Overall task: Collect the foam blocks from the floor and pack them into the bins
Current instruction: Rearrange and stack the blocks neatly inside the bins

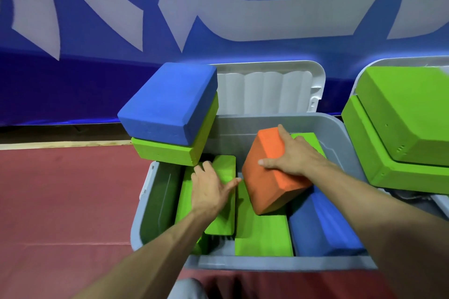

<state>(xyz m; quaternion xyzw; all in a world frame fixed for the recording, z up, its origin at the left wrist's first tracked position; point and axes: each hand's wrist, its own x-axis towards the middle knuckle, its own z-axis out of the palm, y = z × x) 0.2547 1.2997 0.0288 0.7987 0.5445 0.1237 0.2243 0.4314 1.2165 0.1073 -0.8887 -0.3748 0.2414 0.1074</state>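
Nothing legible — only white strokes on the banner.

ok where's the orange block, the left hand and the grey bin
orange block (267,187): head view, on its lower left face
left hand (211,190): head view, back of the hand
grey bin (279,263): head view, near rim

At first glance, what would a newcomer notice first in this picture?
The orange block, gripped by the right hand, is tilted in the middle of the grey bin. The left hand presses flat on a green block in the bin's left part. A blue block tops a stack at the bin's far left corner.
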